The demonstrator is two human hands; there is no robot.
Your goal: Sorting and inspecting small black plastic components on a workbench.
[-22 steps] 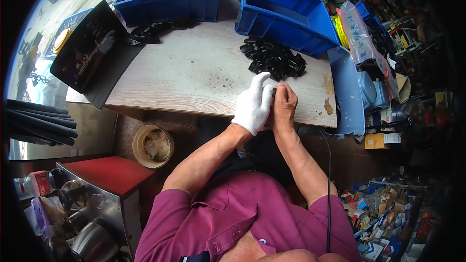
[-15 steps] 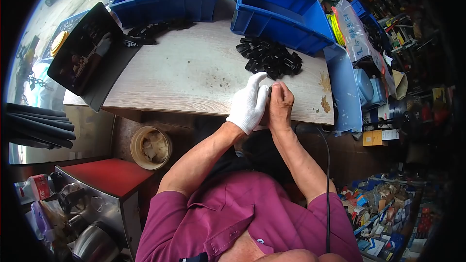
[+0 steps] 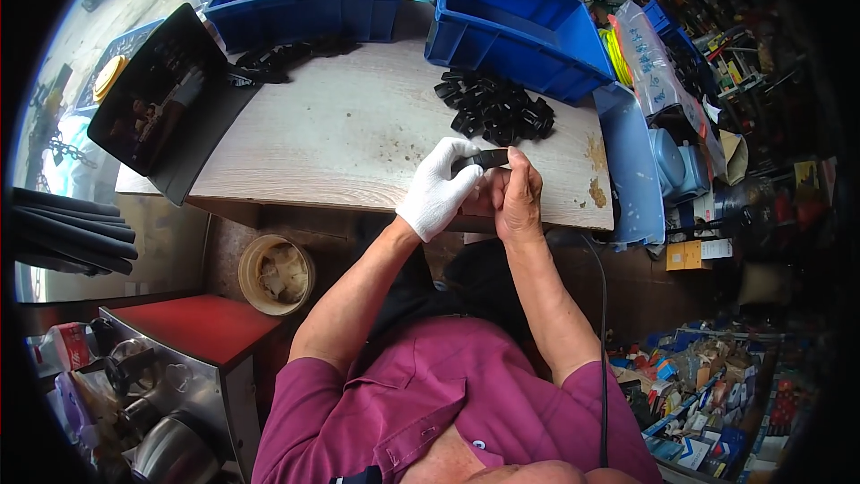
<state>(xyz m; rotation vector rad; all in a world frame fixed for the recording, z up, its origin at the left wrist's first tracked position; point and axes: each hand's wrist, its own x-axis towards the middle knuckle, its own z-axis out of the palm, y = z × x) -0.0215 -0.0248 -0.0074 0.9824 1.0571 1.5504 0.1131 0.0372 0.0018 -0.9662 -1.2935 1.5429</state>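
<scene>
Both hands pinch one small black plastic part (image 3: 488, 159) — gloved left hand (image 3: 436, 190), bare right hand (image 3: 517, 199). A pile of black parts (image 3: 495, 108) waits on the wooden table (image 3: 331, 139); the nearer blue bin (image 3: 515, 22) looks empty — likely much left.

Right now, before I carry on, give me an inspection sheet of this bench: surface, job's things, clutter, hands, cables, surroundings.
Surface: pale wooden benchtop, stained near its right edge.
Job's things: small black plastic part held between both hands; heap of black parts just beyond.
Clutter: dark tray at left; two blue bins at the back.
Hands: gloved left hand and bare right hand, both on the part.
Cables: black cable hanging by the right arm.
Surroundings: round tub below; crowded shelves at right.
</scene>
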